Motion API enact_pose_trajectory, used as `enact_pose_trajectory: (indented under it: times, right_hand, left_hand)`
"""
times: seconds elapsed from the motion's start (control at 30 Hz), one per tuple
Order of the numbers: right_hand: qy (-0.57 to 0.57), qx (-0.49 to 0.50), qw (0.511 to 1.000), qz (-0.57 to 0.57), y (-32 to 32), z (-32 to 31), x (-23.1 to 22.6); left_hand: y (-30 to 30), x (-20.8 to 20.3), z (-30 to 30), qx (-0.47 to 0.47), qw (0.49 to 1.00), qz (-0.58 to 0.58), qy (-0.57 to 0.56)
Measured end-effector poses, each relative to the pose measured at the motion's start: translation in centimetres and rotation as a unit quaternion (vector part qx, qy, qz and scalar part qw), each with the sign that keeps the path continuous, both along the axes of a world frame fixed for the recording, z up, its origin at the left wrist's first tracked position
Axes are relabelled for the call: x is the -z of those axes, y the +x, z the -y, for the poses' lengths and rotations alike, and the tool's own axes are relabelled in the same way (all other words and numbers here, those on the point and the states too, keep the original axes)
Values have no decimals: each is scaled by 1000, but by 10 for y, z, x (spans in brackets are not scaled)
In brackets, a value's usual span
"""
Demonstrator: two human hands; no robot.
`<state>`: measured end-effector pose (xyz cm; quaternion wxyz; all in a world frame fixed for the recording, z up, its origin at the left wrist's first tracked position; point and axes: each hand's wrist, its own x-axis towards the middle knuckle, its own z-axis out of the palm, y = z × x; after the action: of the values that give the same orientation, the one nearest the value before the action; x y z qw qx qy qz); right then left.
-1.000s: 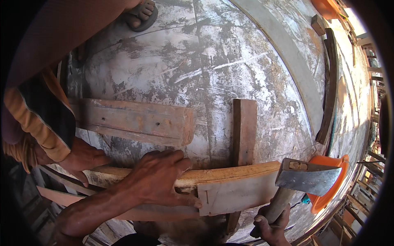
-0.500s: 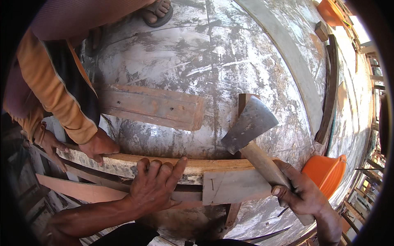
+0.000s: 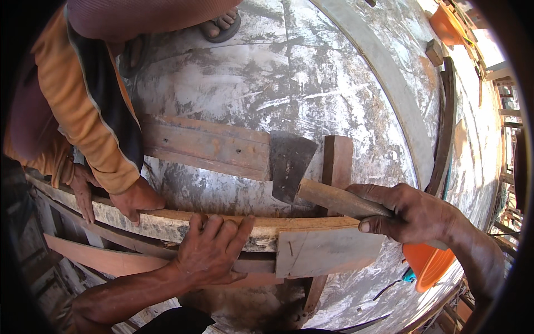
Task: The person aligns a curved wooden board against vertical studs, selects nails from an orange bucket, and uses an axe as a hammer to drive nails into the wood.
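Observation:
My left hand (image 3: 210, 250) lies flat with spread fingers on a long curved wooden plank (image 3: 183, 222), pressing it down. My right hand (image 3: 409, 214) grips the wooden handle of a hatchet (image 3: 292, 167); its dark steel blade is raised above the plank, over the grey floor. A flat grey board piece (image 3: 325, 250) is fixed to the plank's right end, just below the handle. Another person in an orange sleeve (image 3: 83, 111) holds the plank's left part with both hands (image 3: 133, 197).
A worn reddish board (image 3: 206, 145) and an upright wooden post (image 3: 337, 161) lie on the paint-streaked concrete floor (image 3: 267, 72). An orange plastic bowl (image 3: 428, 267) sits under my right wrist. Sandalled feet (image 3: 219, 25) stand at the top. A long dark curved timber (image 3: 448, 128) runs along the right.
The hatchet has swung from low at the right, up over the plank, and now leftward with the blade level. My left hand slid slightly along the plank. The other person leaned in closer.

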<state>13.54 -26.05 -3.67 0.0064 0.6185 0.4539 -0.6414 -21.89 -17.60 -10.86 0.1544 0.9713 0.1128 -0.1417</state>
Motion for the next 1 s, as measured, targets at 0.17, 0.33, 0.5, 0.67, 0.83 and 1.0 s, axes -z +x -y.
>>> enact_pose_trajectory:
  times: [0.17,0.33,0.5,0.67,0.83,1.0]
  right_hand:
    - [38,-34,998,-27,4,-1,-2]
    - [-24,-31,999,-6,-1,-8,-14]
    - [83,8,996,-20,8,6,1]
    - [91,95,991,-37,9,25,0]
    - [150,75,986,26,-7,50,1]
    - [209,233,946,85,-59,138,-13]
  left_hand:
    - [3,-1,-3,5,1000,11,-11]
    - [5,6,-4,7,999,27,-20]
    - [3,2,-6,-6,999,27,-30]
    - [6,8,-5,-3,999,43,-30]
    - [-4,4,-5,-8,999,45,-14]
    - [3,12,-2,9,996,86,10]
